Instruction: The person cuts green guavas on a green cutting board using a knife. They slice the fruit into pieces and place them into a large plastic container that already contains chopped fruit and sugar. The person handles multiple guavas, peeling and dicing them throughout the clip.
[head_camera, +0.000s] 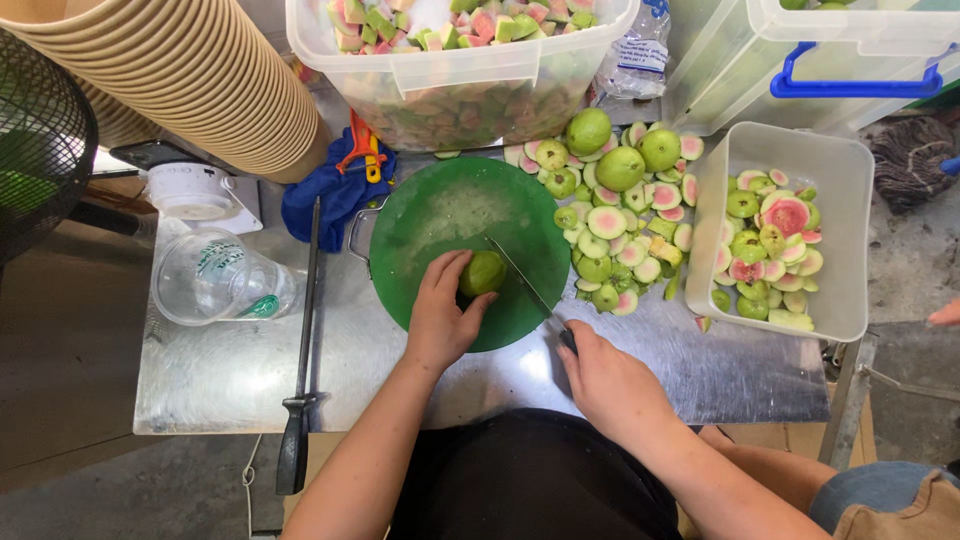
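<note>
The green guava (484, 272) lies on the round green cutting board (440, 215), toward the board's near edge. The left hand (441, 312) holds it from the near side: fingers curl over its left flank and the thumb presses its lower right, so the grip is closed on the fruit. The knife (525, 282) has its blade laid diagonally just right of the guava, tip close to or touching the fruit's upper right. The right hand (606, 384) is closed around the knife handle at the board's near right edge.

The board rests on a metal table (230, 370). Right of the board, touching its edge, lies a heap of whole and cut guavas (620, 215), the halves showing pink flesh.

Containers:
- A white rectangular tub (846, 190) right of the heap holds guava slices and trimmings, pink and green.
- A large clear bin (460, 75) behind the board is filled with cubed pink and green guava.
- A clear plastic cup (215, 280) lies on its side at the table's left.
- A stack of brown paper bowls (180, 70) leans in from the upper left corner.

A blue cloth (325, 195) with a red-and-yellow peeler (362, 148) sits behind the board's left. A long dark sharpening rod (303, 340) lies along the table left of the board.
</note>
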